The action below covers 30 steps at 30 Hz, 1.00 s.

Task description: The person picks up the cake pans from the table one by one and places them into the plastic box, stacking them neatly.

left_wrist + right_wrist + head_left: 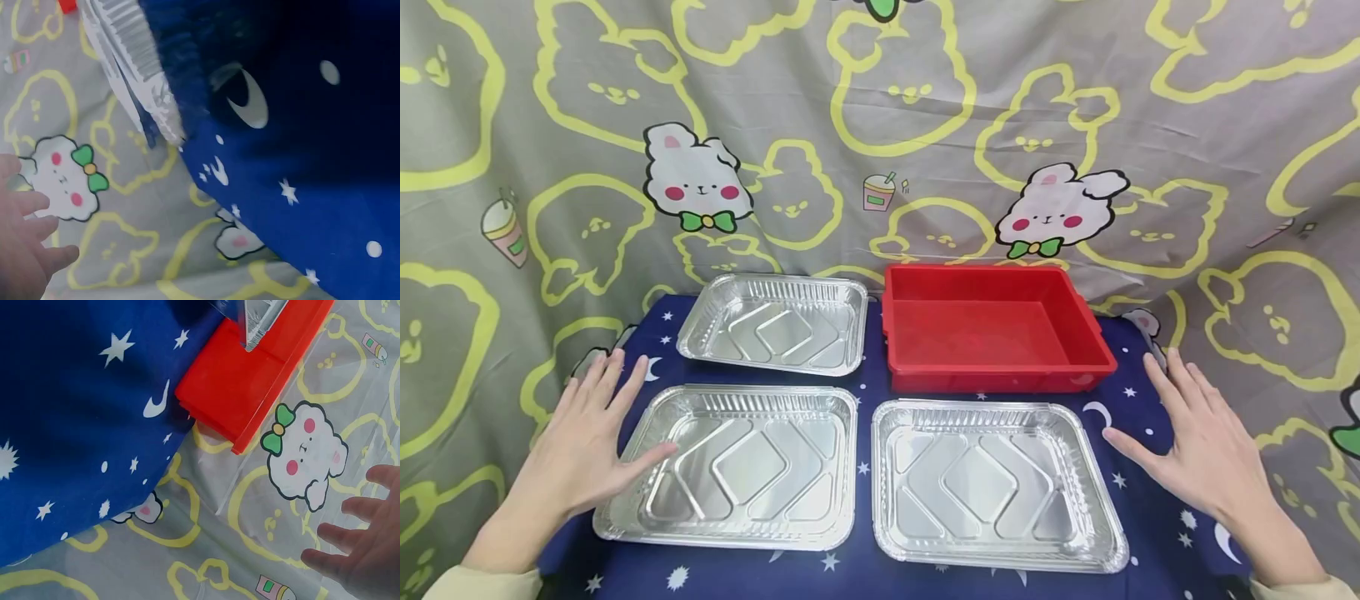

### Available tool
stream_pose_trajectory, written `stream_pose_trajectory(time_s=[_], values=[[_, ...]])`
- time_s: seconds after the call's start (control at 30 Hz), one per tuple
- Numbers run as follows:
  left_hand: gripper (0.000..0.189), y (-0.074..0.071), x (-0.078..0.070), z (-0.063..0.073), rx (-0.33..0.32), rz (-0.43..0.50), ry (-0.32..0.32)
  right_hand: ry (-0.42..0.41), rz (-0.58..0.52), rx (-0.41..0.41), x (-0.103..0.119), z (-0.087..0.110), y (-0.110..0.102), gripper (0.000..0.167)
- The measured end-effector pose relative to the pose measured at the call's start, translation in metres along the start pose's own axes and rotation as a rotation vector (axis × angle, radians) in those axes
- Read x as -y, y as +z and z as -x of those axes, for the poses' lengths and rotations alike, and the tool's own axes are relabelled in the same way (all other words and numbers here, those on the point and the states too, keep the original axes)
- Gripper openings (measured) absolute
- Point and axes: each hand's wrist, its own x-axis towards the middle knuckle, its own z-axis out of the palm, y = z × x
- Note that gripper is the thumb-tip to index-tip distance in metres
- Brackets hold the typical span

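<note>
My left hand [583, 446] is spread with straight fingers at the left, its thumb overlapping the near-left foil tray [748, 467] in the head view. On the other side, my right hand [1213, 446] is likewise spread, apart from the near-right foil tray [981, 483]. Neither hand holds anything. A third foil tray [784, 337] sits behind the near-left one, and a red plastic bin [977, 333] stands to its right. Ridged diamond patterns show on the tray bottoms. In the wrist views, fingers of the left hand [25, 237] and right hand [365, 540] appear at the edges.
A dark blue cloth [865, 517] with white stars and moons covers the table. Behind and at both sides hangs a grey curtain [805, 92] printed with yellow outlines and white rabbits. The far tray and the bin stand close to it.
</note>
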Motion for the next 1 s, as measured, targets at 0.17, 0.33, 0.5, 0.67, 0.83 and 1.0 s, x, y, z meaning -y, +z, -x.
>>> stream_pose_trajectory(time_s=[0.17, 0.33, 0.5, 0.67, 0.83, 1.0], values=[[0.118, 0.000, 0.012, 0.010, 0.031, 0.084, -0.058, 0.057, -0.057, 0.046, 0.001, -0.010, -0.001, 0.109], [0.112, 0.001, 0.022, 0.021, 0.068, 0.164, -0.133, 0.099, -0.160, 0.087, -0.004, -0.018, 0.000, 0.104], [0.104, 0.002, 0.029, 0.029, 0.109, 0.250, -0.213, 0.124, -0.265, 0.064, -0.011, -0.025, 0.001, 0.096], [0.091, 0.000, 0.035, 0.034, 0.149, 0.311, -0.295, 0.181, -0.339, 0.045, -0.018, -0.035, 0.003, 0.088], [0.079, 0.002, 0.042, 0.041, 0.079, 0.387, -0.283, 0.220, -0.432, 0.039, -0.035, -0.045, 0.007, 0.077], [0.072, 0.003, 0.046, 0.047, 0.063, 0.454, -0.293, 0.226, -0.674, 0.046, -0.047, -0.049, 0.014, 0.063]])
